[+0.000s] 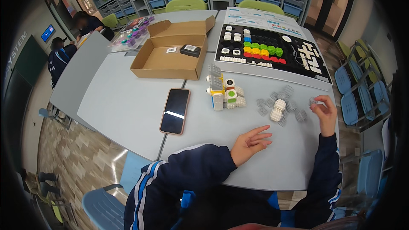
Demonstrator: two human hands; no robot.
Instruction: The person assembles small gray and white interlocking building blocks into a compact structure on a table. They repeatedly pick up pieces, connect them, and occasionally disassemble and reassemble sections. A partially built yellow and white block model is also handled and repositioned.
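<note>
My right hand pinches a small grey translucent building piece just above the table's right side. My left hand rests near the table's front edge, fingers stretched out and holding nothing. Between and beyond my hands lies a loose cluster of grey studded plates, with white knobbly blocks among them. Left of this cluster stands a built model of white, yellow and grey blocks, with a green-ringed round face on one cube.
A phone lies left of the model. Behind it is an open cardboard box with a black module inside. A black kit tray of coloured blocks sits at the back right. Blue chairs surround the table; two people are at far left.
</note>
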